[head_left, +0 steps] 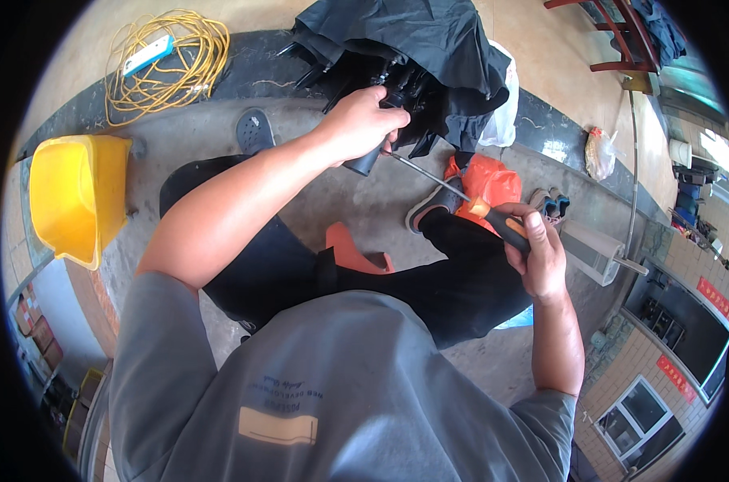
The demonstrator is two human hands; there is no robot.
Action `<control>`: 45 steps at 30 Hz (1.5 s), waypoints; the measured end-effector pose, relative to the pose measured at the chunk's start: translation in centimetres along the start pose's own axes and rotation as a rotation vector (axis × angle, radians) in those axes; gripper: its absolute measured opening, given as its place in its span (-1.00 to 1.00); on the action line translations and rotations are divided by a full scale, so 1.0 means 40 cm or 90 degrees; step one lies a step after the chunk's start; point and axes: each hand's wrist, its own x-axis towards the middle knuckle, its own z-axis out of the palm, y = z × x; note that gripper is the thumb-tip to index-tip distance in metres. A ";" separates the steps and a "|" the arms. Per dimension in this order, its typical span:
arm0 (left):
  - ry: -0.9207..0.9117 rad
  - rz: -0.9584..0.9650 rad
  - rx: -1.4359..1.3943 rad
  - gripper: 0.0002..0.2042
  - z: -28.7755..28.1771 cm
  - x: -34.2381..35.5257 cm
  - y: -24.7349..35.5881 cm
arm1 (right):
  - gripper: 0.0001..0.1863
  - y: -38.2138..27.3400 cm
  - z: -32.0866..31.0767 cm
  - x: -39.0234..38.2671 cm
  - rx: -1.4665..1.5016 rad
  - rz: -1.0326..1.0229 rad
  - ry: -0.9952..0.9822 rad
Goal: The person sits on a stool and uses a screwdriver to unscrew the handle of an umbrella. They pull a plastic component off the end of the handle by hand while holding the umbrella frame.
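A black folding umbrella hangs loosely spread in front of me, its ribs showing under the cloth. My left hand is closed round its shaft, just above the dark handle. In my right hand is a screwdriver with a black and orange grip, held with the fingers wrapped round it. Its long metal blade slants up and left, and the tip comes close to the umbrella beside my left fingers. Whether the tip touches the umbrella, I cannot tell.
A yellow bin stands at the left. Behind it lies a coiled yellow cable with a blue-and-white power strip. An orange plastic bag and a white bag lie beyond my knees. A plastic packet sits farther right.
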 end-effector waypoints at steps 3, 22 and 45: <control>0.002 -0.019 0.009 -0.79 0.006 -0.008 -0.010 | -0.61 0.001 0.004 0.010 -0.014 0.010 0.024; -0.016 0.043 0.039 -0.79 0.007 0.010 -0.021 | -0.33 -0.019 -0.015 0.003 0.261 0.089 -0.140; -0.011 0.056 0.018 -0.80 -0.001 0.024 -0.011 | -0.47 0.038 0.013 0.018 0.281 0.146 -0.094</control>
